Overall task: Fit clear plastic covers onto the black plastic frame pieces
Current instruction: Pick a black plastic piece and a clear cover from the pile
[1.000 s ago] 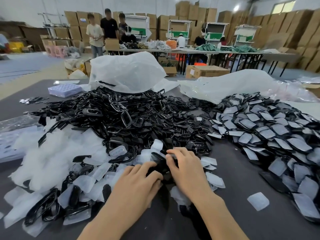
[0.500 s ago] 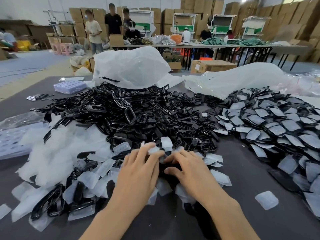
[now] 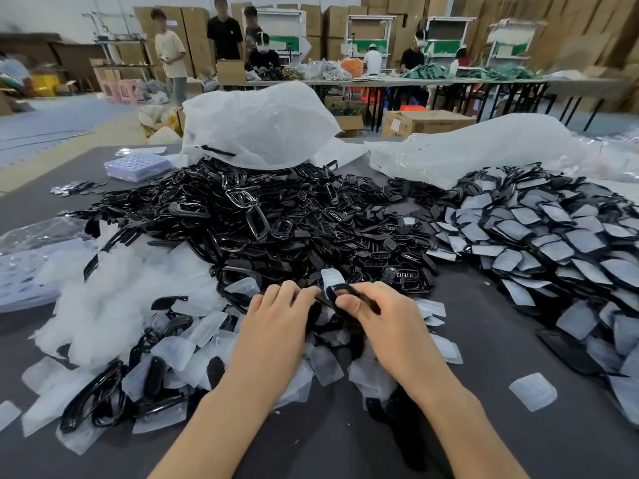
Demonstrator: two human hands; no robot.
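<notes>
Frame piece (image 3: 340, 290), black and glossy, held just in front of me over the near edge of the heap, with a clear cover (image 3: 331, 277) standing up at its far end and touching it. My right hand (image 3: 387, 323) pinches the frame between thumb and curled fingers. My left hand (image 3: 273, 323) reaches in from the other side with its fingers nearly straight and the tips at the frame's left end; I cannot tell whether they pinch it or only steady it.

By its look the frame is light, thin, stiff and slick, best held by the outer rim so the opening stays free. The cover seems lighter, thin-walled and springy. It may buckle or skate off if pressed at the centre, so I would take it by the edges.

Hidden: the frame's near half behind my right fingers, the seating of cover on frame, and whatever lies under both palms.

Around these lie loose clear covers (image 3: 103, 299), the heap of bare frames (image 3: 276, 219) and, to the right, covered pieces (image 3: 553, 236) on the dark table (image 3: 484, 444).
</notes>
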